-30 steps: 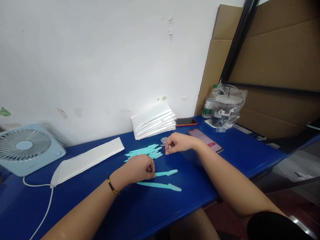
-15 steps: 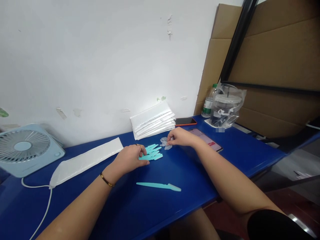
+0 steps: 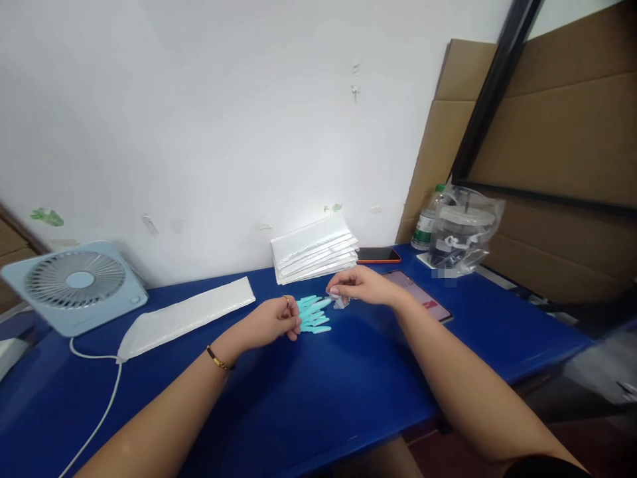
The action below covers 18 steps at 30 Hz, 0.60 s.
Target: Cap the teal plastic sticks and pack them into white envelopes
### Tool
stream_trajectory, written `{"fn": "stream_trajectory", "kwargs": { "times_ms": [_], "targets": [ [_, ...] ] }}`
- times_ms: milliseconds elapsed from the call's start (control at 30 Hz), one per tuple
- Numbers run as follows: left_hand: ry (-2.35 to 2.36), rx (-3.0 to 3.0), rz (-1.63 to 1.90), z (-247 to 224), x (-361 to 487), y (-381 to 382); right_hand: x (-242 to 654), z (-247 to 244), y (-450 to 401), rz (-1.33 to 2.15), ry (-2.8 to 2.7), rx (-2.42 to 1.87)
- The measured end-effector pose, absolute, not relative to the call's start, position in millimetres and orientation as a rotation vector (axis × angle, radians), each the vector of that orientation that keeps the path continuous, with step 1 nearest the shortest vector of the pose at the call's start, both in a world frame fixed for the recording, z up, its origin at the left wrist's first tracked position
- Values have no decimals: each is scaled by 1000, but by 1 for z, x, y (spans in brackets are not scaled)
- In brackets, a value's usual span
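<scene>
My left hand (image 3: 279, 320) is closed at the handle end of a teal eyebrow razor (image 3: 321, 304), which points right toward my other hand. Beneath and beside it, several more teal eyebrow razors (image 3: 314, 324) lie fanned out on the blue table. My right hand (image 3: 355, 287) pinches a small clear plastic blade cap (image 3: 332, 297) close to that razor's tip. Whether cap and razor touch is too small to tell. Just under my right fingers rests a little heap of clear caps (image 3: 342, 303).
White padded mailers (image 3: 313, 249) are stacked against the wall; one long mailer (image 3: 189, 315) lies at left by a blue fan (image 3: 74, 285) and its cable. At right are two phones (image 3: 381, 255), (image 3: 423, 299), a bottle (image 3: 424, 226) and a bagged cup (image 3: 465, 232).
My left fingers have closed on a razor at the pile, and my right hand has lifted a cap toward it. The single razor near the front edge no longer shows there. The view has shifted.
</scene>
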<state>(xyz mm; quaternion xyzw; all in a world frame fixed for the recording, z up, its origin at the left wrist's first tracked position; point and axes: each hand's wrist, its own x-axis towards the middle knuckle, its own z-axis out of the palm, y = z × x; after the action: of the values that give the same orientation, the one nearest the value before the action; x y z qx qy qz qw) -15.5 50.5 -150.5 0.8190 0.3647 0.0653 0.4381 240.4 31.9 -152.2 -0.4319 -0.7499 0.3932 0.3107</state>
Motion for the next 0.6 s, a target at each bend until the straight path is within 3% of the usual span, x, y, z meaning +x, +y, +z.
{"fn": "stream_trajectory", "kwargs": {
  "times_ms": [100,400,600],
  "targets": [
    [899,1870,253,-152,-24,55,230,-158,32,1071,-1929,-1019],
    [773,1555,307,-155,-33,45,212,-156,27,735,-1979,-860],
    [896,1770,459,-157,-38,50,229,-152,30,757,-1749,-1003]
  ]
}}
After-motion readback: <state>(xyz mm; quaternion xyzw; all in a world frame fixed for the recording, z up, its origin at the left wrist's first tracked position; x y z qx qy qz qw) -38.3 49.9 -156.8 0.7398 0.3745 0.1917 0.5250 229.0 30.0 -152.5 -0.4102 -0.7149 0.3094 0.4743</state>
